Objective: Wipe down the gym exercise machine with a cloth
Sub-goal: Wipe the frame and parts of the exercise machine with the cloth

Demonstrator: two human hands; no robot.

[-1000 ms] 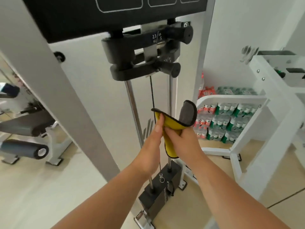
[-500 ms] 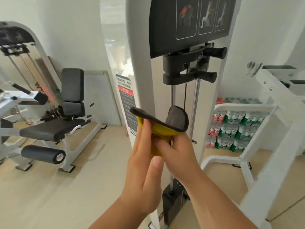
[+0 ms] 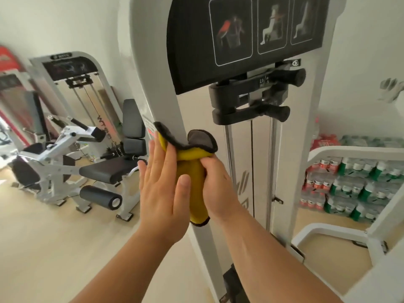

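cloth (image 3: 192,171): soft fleecy fabric, yellow face, grey back | machine upright (image 3: 166,84): smooth glossy white-painted metal | guide rods (image 3: 227,149): polished metal | placard (image 3: 240,40): matt black

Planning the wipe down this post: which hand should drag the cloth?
Right, probably. The right hand grips the cloth bunched against the post; the left hand lies flat with straight fingers, only touching the cloth.
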